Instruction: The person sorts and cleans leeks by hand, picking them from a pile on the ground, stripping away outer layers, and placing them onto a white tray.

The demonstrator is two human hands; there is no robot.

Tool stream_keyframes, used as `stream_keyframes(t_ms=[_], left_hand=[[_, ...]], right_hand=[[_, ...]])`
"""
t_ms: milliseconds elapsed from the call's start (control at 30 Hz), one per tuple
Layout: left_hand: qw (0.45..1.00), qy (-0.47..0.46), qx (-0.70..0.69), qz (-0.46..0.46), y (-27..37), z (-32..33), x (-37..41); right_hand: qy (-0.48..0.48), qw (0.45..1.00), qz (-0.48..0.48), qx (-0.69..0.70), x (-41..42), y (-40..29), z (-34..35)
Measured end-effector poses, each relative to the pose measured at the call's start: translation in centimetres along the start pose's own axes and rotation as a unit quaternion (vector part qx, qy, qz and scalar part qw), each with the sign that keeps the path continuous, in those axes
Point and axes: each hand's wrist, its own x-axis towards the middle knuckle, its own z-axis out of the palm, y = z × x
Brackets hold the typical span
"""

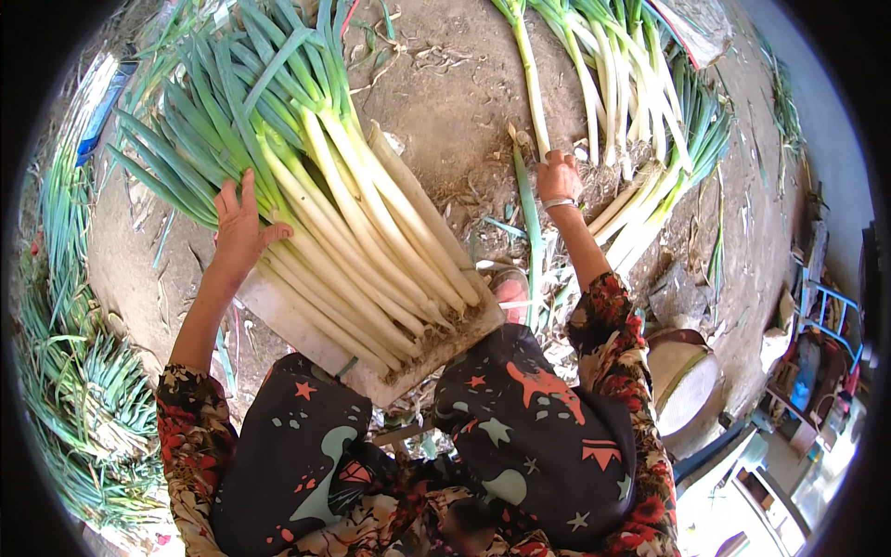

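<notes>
A bunch of long green onions [362,230] lies side by side on a pale board [278,296] before my knees, roots towards me and green leaves at the upper left. My left hand [243,223] rests on the bunch's left edge, where stalks turn green, thumb spread from the fingers. To the right, my right hand [559,179], with a bracelet at the wrist, has its fingers curled around the root end of a single green onion [532,90] on the ground. More loose green onions [619,104] lie just right of it, roots towards me.
Piles of green onions [90,411] line the left side. Another bundle [647,209] lies beyond my right forearm. A round container [682,383] stands by my right elbow, near a grey crumpled thing [679,296]. A blue metal frame [832,306] is at the far right. Leaf scraps litter the dirt floor [445,90].
</notes>
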Motion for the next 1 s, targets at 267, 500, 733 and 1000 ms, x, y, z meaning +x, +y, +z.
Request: stream_keyframes(t_ms=[267,500,733,1000], left_hand=[[1.000,-0.007,-0.003,0.009,0.8,-1.0,1.1],[0.890,-0.080,-0.440,-0.087,6.8,-9.2,5.2],[0.589,-0.166,-0.750,-0.251,14.5,-11.4,13.3],[0.629,0.052,-0.748,-0.205,-4.5,-10.0,7.9]], right_hand=[[-0.172,0.835,0.150,0.500,0.8,-1.9,-3.3],[-0.270,0.706,0.016,0.654,-14.7,-11.6,-13.8],[-0.236,0.804,-0.302,0.455,-20.6,-11.5,-12.8],[-0.523,0.694,-0.302,0.393,-23.3,-17.0,-9.6]])
